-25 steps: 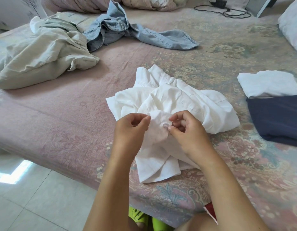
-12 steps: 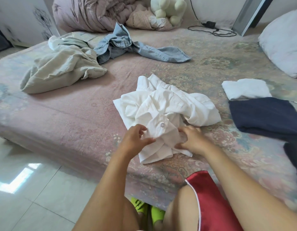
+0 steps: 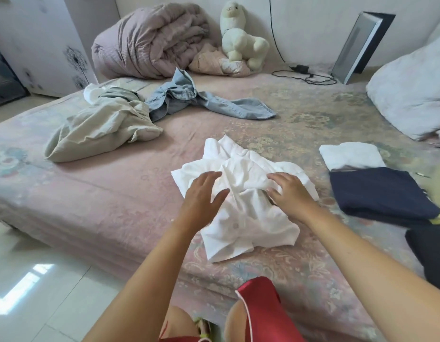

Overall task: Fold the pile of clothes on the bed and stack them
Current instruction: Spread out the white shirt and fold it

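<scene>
A: What did the head camera show on the bed (image 3: 95, 193)?

B: A crumpled white shirt (image 3: 248, 206) lay near the bed's front edge, with 1 button visible on its lower part. Both hands reached over it. The left hand (image 3: 201, 196) was spread flat, fingers straight, over the shirt's left side, gripping nothing. The right hand (image 3: 289, 191) rested on the shirt's right side, fingers relaxed and slightly bent, fingertips touching a fold.

A: And the other clothes?

B: To the right sat 2 folded pieces: a white folded garment (image 3: 349, 155) just behind a navy folded garment (image 3: 379, 191), their edges touching. Far left, a beige garment (image 3: 103, 129) lay loose, and beside it a pale denim shirt (image 3: 204, 102) sprawled with 1 sleeve stretched right.

A: Anything at the back?

B: A rolled pink quilt (image 3: 150, 40), a cream plush animal (image 3: 241, 38) sitting upright, a black cable (image 3: 305, 75), and a white pillow (image 3: 411, 90) at the right edge.
</scene>
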A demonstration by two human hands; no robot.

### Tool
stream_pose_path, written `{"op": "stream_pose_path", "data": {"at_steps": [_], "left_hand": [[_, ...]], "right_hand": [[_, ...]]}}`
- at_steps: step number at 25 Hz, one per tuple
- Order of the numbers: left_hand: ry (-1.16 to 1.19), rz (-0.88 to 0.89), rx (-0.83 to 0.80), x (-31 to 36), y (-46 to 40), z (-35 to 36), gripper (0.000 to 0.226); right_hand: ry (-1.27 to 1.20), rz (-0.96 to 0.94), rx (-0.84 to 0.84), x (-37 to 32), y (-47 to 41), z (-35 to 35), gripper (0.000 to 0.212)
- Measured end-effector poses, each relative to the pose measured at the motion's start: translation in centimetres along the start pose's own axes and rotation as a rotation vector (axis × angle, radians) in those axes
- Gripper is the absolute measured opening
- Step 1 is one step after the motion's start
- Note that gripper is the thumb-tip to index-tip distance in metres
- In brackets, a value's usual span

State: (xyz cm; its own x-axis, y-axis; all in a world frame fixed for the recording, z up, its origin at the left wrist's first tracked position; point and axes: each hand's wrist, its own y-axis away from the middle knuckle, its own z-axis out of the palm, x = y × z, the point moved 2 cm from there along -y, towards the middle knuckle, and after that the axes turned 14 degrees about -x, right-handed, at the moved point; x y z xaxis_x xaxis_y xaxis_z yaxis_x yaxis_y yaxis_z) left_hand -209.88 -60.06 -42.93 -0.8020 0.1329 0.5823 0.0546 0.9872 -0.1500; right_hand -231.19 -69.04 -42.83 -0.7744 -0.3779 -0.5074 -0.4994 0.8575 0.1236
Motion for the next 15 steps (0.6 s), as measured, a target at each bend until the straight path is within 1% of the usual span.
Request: {"op": "stream_pose_path", "data": {"at_steps": [1,3,5,6,8,9,11,12,13,14,15], "left_hand": [[-0.093,0.025,-0.016,-0.3,-1.6,0.4,0.066],[-0.262,0.037,-0.075,-1.3,-4.9,1.8,0.074],[-0.386,0.042,-0.132,-4.0,-8.2,4.6,0.067],[-0.418,0.044,-0.162,-5.7,-9.4,6.2,0.062],[-0.41,0.049,-0.19,-8.6,-10.8,8.6,0.056],[-0.417,0.057,-0.164,-9.6,-11.0,9.6,0.054],[-0.407,0.08,-0.1,-9.5,-10.4,9.8,0.053],[-0.387,0.075,-0.1,-9.3,-10.5,9.7,0.053],[-0.366,0.074,-0.083,-9.2,-10.6,9.6,0.053],[-0.342,0.067,-0.097,-9.2,-10.7,9.5,0.053],[-0.33,0.059,-0.09,-9.2,-10.7,9.3,0.053]], "right_hand": [[0.106,-0.002,-0.012,0.0,-1.5,0.2,0.052],[0.314,0.008,-0.078,0.2,-4.6,0.9,0.058],[0.419,-0.008,-0.127,1.4,-8.3,2.8,0.059],[0.45,-0.042,-0.116,2.3,-9.8,4.0,0.058],[0.5,-0.174,-0.062,3.9,-11.6,6.0,0.057],[0.476,-0.244,0.022,4.6,-12.1,6.3,0.052],[0.392,-0.323,0.275,4.4,-12.8,5.2,0.042],[0.343,-0.314,0.388,3.6,-14.3,4.2,0.039],[0.284,-0.262,0.45,2.4,-16.4,3.0,0.038],[0.207,-0.163,0.421,1.4,-19.2,1.9,0.041],[0.141,-0.023,0.28,0.6,-22.4,1.0,0.047]]}}
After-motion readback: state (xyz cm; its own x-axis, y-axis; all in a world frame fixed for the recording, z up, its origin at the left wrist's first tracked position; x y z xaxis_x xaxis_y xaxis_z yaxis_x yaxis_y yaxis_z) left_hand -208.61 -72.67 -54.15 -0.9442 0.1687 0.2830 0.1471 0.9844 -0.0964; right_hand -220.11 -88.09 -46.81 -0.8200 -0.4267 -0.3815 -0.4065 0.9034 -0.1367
